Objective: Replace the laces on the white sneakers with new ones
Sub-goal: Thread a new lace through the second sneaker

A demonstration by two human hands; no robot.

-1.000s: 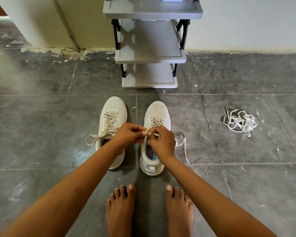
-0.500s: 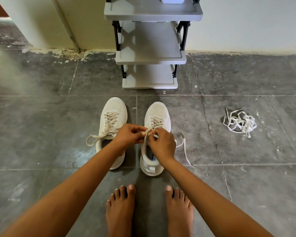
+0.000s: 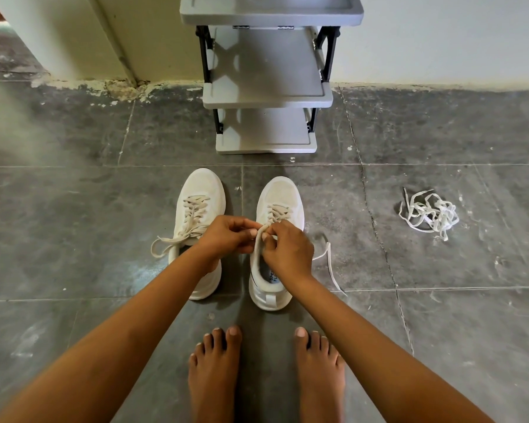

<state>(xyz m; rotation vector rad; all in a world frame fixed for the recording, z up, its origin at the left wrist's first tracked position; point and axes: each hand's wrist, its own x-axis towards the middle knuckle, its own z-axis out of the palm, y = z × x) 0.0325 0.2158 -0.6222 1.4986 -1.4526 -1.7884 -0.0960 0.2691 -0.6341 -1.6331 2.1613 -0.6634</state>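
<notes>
Two white sneakers stand side by side on the grey tile floor, toes pointing away from me. The left sneaker (image 3: pixel 201 190) is laced, and its lace ends trail off to the left. Over the right sneaker (image 3: pixel 280 193) my left hand (image 3: pixel 226 235) and my right hand (image 3: pixel 289 250) meet at the upper eyelets, each pinching the beige lace (image 3: pixel 276 212). One loose end of that lace (image 3: pixel 330 264) lies on the floor to the shoe's right. The eyelets under my fingers are hidden.
A tangled pile of white laces (image 3: pixel 429 213) lies on the floor to the right. A grey plastic shoe rack (image 3: pixel 266 96) stands against the wall ahead. My bare feet (image 3: pixel 266 370) rest just behind the sneakers.
My hands have stayed at the top of the right sneaker, with only slight finger movement on the lace. The sneakers have not moved.
</notes>
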